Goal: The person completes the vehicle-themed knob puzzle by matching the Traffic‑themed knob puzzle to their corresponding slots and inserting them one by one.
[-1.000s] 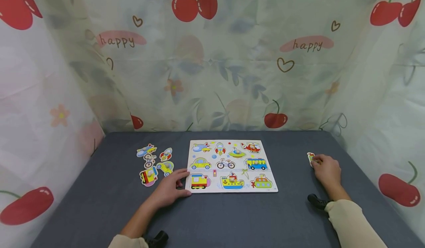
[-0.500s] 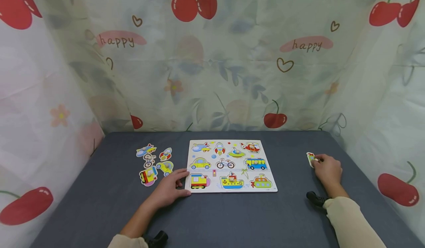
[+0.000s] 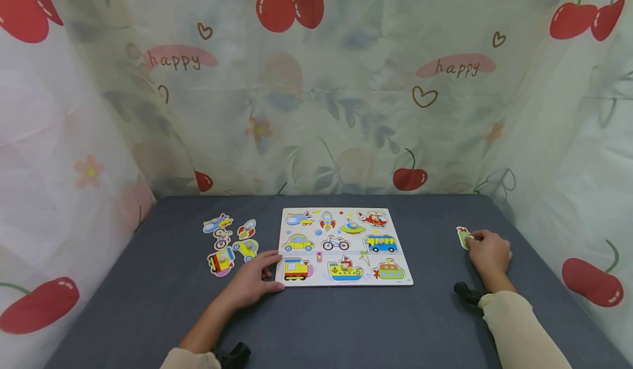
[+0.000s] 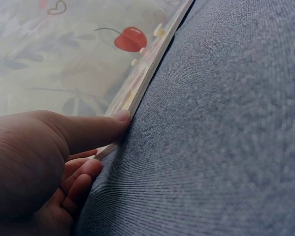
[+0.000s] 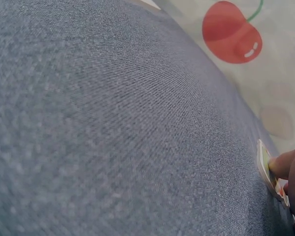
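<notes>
In the head view, a white puzzle board [image 3: 321, 255] with printed vehicles lies flat on the table. My left hand [image 3: 254, 280] holds its near left corner. The left wrist view shows the thumb [image 4: 100, 132] along the board's edge [image 4: 137, 96], other fingers curled at the corner. Far to the right, my right hand [image 3: 489, 252] pinches a small yellow-green puzzle piece [image 3: 463, 237] with a red end. That piece [image 5: 262, 160] stands tilted at the right of the right wrist view, partly covered by the fingers.
Left of the board lie several loose puzzle pieces: an airplane [image 3: 217, 223], a bicycle [image 3: 223, 239], a rocket [image 3: 246, 229], a car [image 3: 245, 250] and a train [image 3: 221, 262]. A dark cloth covers the table [image 3: 356, 325]. Printed curtains [image 3: 336, 111] enclose its back and sides.
My right hand has shifted very slightly and turned a little, so more of the puzzle piece shows. The left hand and the board stay in place.
</notes>
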A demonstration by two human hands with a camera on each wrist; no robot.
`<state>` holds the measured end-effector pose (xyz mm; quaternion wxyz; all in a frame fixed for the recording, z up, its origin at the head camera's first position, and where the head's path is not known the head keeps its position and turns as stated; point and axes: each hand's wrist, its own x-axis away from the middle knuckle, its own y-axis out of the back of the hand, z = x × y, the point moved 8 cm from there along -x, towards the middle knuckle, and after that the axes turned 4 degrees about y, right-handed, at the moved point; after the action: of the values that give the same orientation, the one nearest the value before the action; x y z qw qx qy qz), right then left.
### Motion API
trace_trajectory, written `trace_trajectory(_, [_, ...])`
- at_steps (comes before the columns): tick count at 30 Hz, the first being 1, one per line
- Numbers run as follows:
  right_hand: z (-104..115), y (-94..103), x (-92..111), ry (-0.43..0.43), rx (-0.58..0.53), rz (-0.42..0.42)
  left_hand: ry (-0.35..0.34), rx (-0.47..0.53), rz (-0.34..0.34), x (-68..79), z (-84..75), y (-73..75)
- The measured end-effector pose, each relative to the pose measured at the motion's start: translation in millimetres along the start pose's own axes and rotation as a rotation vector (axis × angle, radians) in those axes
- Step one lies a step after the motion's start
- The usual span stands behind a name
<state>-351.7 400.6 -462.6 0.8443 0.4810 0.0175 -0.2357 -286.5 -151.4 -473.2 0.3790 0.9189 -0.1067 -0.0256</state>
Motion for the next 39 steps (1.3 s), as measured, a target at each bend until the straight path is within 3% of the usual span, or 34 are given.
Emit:
trace_trajectory(19, [15.3,-5.1,6.2,0.061,-0.087,-0.037,0.0,-0.002,0.002,-0.4,1.4,-0.1])
trace_trajectory(30, [33.7,-9.1,14.0,0.069,-0.138,-0.004,-0.006,0.005,-0.001,-0.8,1.3,-0.1])
trace_trajectory(39, [49.6,-13.7,21.7,0.132,-0.139,0.023,-0.019,-0.001,0.01,0.3,0.6,-0.5])
